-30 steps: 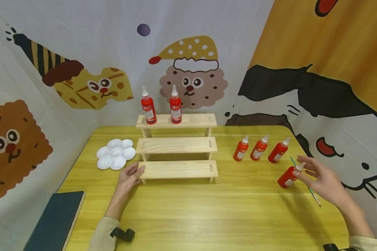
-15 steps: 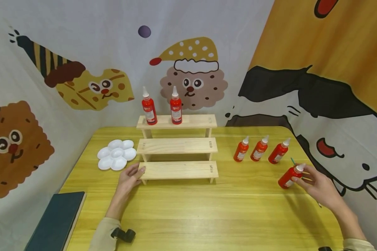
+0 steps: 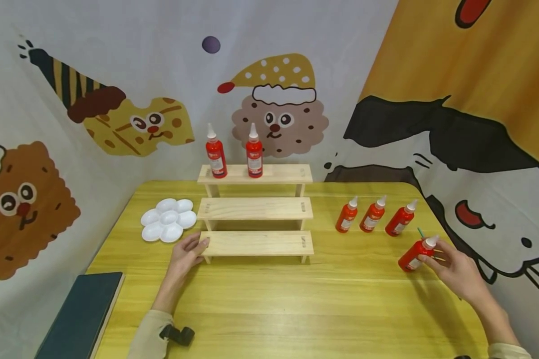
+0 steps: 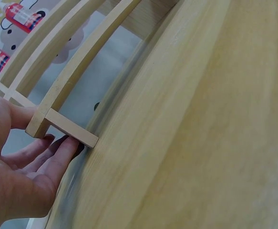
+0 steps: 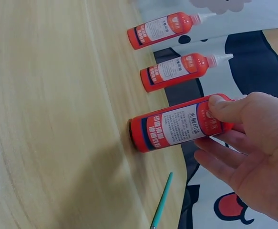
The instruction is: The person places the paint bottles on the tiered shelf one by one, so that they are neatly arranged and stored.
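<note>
My right hand [image 3: 460, 271] grips a red squeeze bottle [image 3: 415, 256] with a white nozzle near its shoulder. In the right wrist view, the thumb lies on one side of this bottle [image 5: 174, 125] and the fingers on the other. The bottle stands on the table at the right. My left hand [image 3: 185, 259] holds the left end of the lowest step of a three-step wooden display stand [image 3: 257, 243]. The left wrist view shows the thumb over the board's end and the fingers by its leg [image 4: 72, 128]. Two similar red bottles [image 3: 216, 158] [image 3: 254, 158] stand on the top step.
Three more red bottles [image 3: 373, 217] stand in a row right of the stand. A green-handled paintbrush [image 5: 162, 200] lies beside my right hand, mostly hidden in the head view. A white flower-shaped palette [image 3: 168, 220] lies left of the stand; a dark book [image 3: 81, 314] lies front left.
My right hand has moved slightly in and its fingers have closed round the red bottle, which stays about where it was. The left hand keeps its hold on the stand.
</note>
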Motion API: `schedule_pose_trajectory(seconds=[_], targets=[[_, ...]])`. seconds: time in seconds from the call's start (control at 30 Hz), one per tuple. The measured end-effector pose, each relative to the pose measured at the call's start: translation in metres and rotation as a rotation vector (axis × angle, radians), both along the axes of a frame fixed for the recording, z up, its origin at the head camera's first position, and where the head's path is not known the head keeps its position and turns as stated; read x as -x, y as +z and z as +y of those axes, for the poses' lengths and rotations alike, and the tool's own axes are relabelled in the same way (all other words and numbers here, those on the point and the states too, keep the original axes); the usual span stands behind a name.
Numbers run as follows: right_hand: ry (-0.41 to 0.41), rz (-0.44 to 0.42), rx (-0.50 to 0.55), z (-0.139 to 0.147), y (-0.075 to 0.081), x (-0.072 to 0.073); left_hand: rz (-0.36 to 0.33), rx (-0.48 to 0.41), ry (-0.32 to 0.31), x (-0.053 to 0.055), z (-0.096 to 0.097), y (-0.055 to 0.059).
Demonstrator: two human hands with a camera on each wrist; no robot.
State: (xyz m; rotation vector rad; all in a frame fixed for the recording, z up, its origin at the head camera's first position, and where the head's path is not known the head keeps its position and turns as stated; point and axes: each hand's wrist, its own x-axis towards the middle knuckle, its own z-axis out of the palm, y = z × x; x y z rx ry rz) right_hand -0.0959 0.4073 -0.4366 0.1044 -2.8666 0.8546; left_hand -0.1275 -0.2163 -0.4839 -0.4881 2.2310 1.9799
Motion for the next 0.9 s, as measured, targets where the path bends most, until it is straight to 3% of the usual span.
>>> schedule_pose_trajectory(seconds=[0.27, 0.47, 0.7, 0.9], targets=[[-0.045, 0.115, 0.001, -0.007, 0.011, 0.001, -0.001, 0.0, 0.004, 0.001, 0.0, -0.001], [-0.045, 0.23, 0.06, -0.015, 0.022, 0.006, 0.0, -0.002, 0.009, 0.001, 0.0, -0.002], [-0.097, 0.296, 0.097, -0.028, 0.033, 0.012, -0.007, -0.012, 0.009, 0.001, 0.0, -0.003], [-0.051, 0.438, 0.175, -0.049, 0.047, 0.021, 0.0, -0.014, 0.004, 0.0, -0.001, -0.004]])
